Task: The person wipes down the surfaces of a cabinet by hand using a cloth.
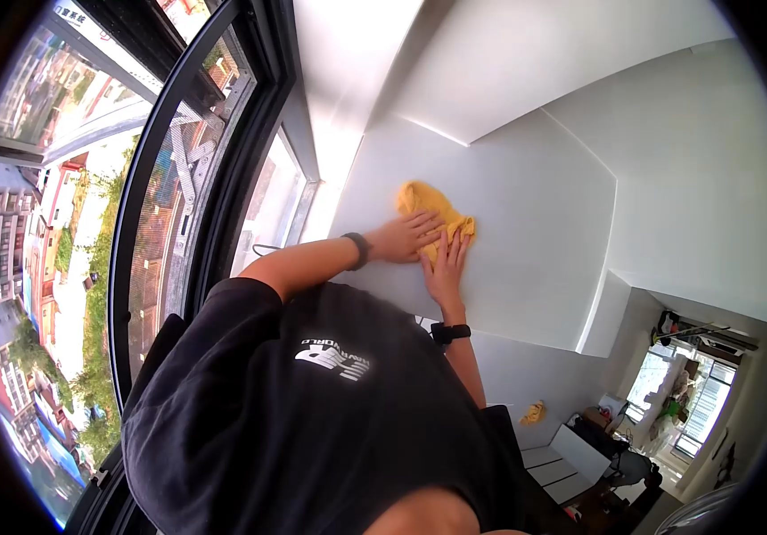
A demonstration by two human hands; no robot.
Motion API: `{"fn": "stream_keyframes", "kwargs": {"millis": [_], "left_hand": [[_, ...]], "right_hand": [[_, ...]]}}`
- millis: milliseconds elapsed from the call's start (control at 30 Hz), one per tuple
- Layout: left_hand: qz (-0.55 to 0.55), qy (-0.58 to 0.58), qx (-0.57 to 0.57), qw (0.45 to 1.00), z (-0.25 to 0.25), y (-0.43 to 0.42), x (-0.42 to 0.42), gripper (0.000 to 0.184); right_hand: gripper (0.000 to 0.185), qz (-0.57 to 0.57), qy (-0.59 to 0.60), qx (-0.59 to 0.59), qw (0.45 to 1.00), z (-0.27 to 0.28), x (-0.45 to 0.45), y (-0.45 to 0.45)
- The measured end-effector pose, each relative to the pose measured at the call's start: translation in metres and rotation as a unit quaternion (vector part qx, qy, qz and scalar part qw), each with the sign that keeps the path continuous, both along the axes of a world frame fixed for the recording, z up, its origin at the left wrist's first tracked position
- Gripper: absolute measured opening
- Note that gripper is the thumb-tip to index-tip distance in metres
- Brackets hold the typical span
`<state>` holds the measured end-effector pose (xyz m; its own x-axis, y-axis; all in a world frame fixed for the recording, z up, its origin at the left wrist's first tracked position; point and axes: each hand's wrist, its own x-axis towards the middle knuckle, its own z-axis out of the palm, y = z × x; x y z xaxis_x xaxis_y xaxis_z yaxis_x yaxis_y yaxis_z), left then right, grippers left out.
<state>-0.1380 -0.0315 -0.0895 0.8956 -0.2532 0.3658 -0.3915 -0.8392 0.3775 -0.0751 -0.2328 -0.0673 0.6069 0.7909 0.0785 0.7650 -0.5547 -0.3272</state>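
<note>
A yellow cloth (421, 198) lies bunched against a smooth pale grey-white surface (517, 214). My left hand (398, 237), with a dark band at the wrist, reaches in from the left and lies flat on the cloth's lower left part, fingers stretched out. From below, my right hand (445, 266), with a black band at the wrist, touches the lower right part of the cloth with its fingers extended and slightly apart. The hands are close together. Some of the cloth is hidden under the fingers.
A black-framed window (127, 267) stands open on the left, with buildings and greenery outside. Pale wall edges and a raised ledge (603, 314) border the surface. At the lower right are another yellow cloth (534, 412), white panels (570, 459), piled items and a distant bright window.
</note>
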Motion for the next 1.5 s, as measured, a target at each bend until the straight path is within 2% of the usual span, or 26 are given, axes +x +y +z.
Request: {"fn": "stream_keyframes", "kwargs": {"millis": [100,200,300,533,733,867,1100,1300,1500], "left_hand": [[-0.016,-0.01,-0.009,1.0,0.017,-0.017,0.007,0.07],[-0.01,-0.014,0.008,1.0,0.03,-0.036,0.026,0.068],[0.03,-0.018,0.007,0.999,0.021,-0.039,0.063,0.065],[0.104,-0.028,-0.004,0.994,0.007,-0.027,0.078,0.057],[0.142,-0.058,-0.002,0.988,0.01,-0.037,0.114,0.053],[0.168,-0.064,0.016,0.984,0.01,-0.034,0.143,0.052],[0.148,-0.114,0.06,0.981,0.012,-0.024,0.194,0.052],[0.097,-0.05,0.066,0.992,0.025,-0.019,0.232,0.052],[0.093,-0.05,0.063,0.992,0.029,-0.019,0.239,0.053]], "right_hand": [[0.081,0.0,0.001,-0.015,1.0,0.023,0.013,-0.024],[0.085,-0.016,-0.022,0.028,0.999,0.035,0.038,-0.041],[0.09,-0.03,-0.041,0.066,0.997,0.022,0.083,-0.036],[0.081,-0.014,-0.075,0.087,0.993,-0.009,0.108,0.001],[0.074,-0.034,-0.1,0.092,0.99,-0.003,0.138,0.002],[0.073,0.0,-0.112,0.102,0.989,-0.002,0.174,0.009],[0.07,-0.018,-0.103,0.119,0.987,0.009,0.217,0.016],[0.069,-0.044,-0.093,0.137,0.985,0.015,0.246,0.012],[0.073,-0.07,-0.071,0.102,0.99,0.012,0.251,0.01]]}}
